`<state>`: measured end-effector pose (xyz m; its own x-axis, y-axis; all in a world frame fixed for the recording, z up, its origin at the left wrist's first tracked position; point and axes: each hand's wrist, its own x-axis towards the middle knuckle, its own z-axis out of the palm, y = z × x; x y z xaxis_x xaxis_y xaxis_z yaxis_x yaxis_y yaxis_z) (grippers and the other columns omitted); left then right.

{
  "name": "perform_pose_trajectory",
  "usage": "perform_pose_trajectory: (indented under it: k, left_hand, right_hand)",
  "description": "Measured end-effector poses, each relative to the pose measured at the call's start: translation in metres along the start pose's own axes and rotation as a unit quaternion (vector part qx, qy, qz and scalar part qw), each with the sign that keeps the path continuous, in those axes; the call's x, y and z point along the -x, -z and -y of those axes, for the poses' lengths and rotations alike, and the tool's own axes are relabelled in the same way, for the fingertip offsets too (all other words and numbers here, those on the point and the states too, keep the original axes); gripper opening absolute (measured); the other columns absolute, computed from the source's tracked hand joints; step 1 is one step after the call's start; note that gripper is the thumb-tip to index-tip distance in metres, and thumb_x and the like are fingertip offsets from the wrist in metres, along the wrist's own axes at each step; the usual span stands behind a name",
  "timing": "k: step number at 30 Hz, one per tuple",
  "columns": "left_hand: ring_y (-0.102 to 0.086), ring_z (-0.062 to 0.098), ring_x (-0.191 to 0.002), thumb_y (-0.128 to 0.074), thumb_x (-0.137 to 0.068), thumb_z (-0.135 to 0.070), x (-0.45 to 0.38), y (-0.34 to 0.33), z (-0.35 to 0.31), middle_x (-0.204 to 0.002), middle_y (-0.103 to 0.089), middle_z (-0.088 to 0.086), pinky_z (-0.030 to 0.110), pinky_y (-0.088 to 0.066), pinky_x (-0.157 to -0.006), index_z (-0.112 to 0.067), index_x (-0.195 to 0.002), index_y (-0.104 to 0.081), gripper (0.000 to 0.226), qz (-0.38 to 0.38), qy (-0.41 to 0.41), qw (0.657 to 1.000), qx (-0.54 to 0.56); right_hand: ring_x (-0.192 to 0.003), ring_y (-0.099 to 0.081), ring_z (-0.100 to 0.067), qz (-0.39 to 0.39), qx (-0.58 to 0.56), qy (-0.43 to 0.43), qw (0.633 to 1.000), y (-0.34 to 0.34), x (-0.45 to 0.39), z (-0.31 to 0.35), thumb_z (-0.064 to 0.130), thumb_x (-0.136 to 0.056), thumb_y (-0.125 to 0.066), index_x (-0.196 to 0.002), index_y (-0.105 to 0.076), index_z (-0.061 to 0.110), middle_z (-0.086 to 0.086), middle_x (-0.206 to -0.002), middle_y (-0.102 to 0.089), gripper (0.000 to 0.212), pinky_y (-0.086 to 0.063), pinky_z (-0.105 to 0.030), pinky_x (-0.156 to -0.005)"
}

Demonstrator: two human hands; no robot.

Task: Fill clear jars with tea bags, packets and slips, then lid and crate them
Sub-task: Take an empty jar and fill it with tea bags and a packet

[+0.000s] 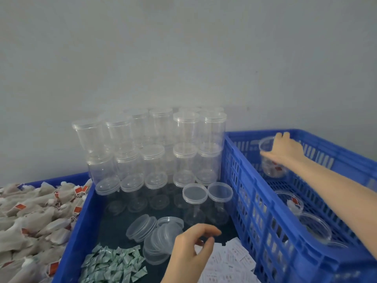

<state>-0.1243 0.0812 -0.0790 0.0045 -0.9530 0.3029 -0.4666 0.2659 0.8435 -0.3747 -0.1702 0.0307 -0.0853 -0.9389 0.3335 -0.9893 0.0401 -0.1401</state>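
My right hand [285,149] grips the rim of an unlidded clear jar [272,162] holding tea bags, inside the blue slotted crate [255,201] at the right, near its far wall. Two more filled open jars [289,201] sit lower in that crate. My left hand [195,248] hovers with loosely curled fingers, holding nothing, over loose clear lids [155,233] and white paper slips [230,260]. Green packets [112,264] lie in a pile at the lower left of the blue tray [81,231].
Stacked lidded empty jars [155,148] stand against the grey wall at the back of the tray. A heap of tea bags [30,221] with red tags fills a bin on the left. The crate's tall wall separates tray and crate.
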Motion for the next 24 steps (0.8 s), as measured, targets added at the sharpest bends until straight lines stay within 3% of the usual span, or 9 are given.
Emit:
perform_pose_trajectory:
  k: [5, 11, 14, 17, 21, 24]
  left_hand:
    - [-0.060, 0.000, -0.075, -0.056, -0.090, -0.003, -0.007, 0.005, 0.005, -0.085, -0.066, -0.025, 0.010, -0.045, -0.065, -0.038, -0.084, -0.067, 0.037, -0.032, 0.014, 0.999, 0.029]
    - [-0.062, 0.005, -0.079, -0.055, -0.090, -0.003, -0.028, 0.006, 0.008, -0.086, -0.069, -0.020, 0.011, -0.045, -0.066, -0.034, -0.084, -0.068, 0.034, -0.051, 0.016, 0.997, 0.055]
    - [-0.061, 0.009, -0.078, -0.055, -0.090, -0.005, -0.038, 0.007, 0.014, -0.085, -0.069, -0.016, 0.021, -0.048, -0.068, -0.035, -0.083, -0.068, 0.034, -0.064, 0.033, 0.996, 0.055]
    - [-0.061, 0.018, -0.080, -0.054, -0.090, -0.006, -0.048, 0.011, 0.019, -0.085, -0.070, -0.008, 0.031, -0.050, -0.071, -0.037, -0.083, -0.068, 0.035, -0.067, 0.052, 0.995, 0.049]
    - [-0.061, 0.004, -0.073, -0.052, -0.091, -0.006, -0.056, 0.019, 0.026, -0.086, -0.071, -0.012, 0.015, -0.046, -0.062, -0.032, -0.087, -0.069, 0.032, -0.066, 0.058, 0.995, 0.053]
    - [-0.063, 0.003, -0.075, -0.052, -0.091, -0.004, -0.058, 0.025, 0.031, -0.086, -0.071, -0.014, 0.016, -0.050, -0.065, -0.031, -0.086, -0.069, 0.032, -0.078, 0.056, 0.994, 0.062]
  right_hand:
    - [-0.108, -0.060, -0.033, 0.060, 0.057, 0.019, 0.996, -0.037, 0.009, -0.012, 0.059, -0.087, -0.059, -0.136, -0.039, 0.000, -0.016, -0.132, -0.044, 0.079, -0.053, -0.040, -0.079]
    - [-0.127, -0.048, -0.030, 0.168, 0.145, 0.029, 0.975, -0.065, 0.022, -0.018, 0.067, -0.091, -0.047, -0.142, -0.030, 0.004, -0.014, -0.141, -0.041, 0.083, -0.043, -0.041, -0.097]
    - [-0.135, -0.040, -0.034, 0.218, 0.130, 0.007, 0.967, -0.070, 0.023, -0.017, 0.062, -0.094, -0.047, -0.151, -0.012, 0.001, -0.019, -0.150, -0.032, 0.091, -0.040, -0.043, -0.106]
    - [-0.141, -0.031, -0.040, 0.280, 0.115, -0.008, 0.953, -0.070, 0.024, -0.016, 0.044, -0.102, -0.046, -0.156, 0.010, 0.010, -0.025, -0.157, -0.015, 0.086, -0.035, -0.043, -0.110]
    - [-0.146, -0.020, -0.044, 0.363, 0.076, -0.002, 0.929, -0.063, 0.036, -0.014, 0.026, -0.105, -0.041, -0.158, -0.008, 0.016, -0.027, -0.160, -0.008, 0.064, -0.023, -0.045, -0.117]
    - [-0.148, -0.018, -0.043, 0.375, 0.075, 0.000, 0.924, -0.048, 0.048, -0.007, 0.024, -0.106, -0.037, -0.158, -0.003, 0.018, -0.026, -0.161, -0.006, 0.062, -0.020, -0.044, -0.118]
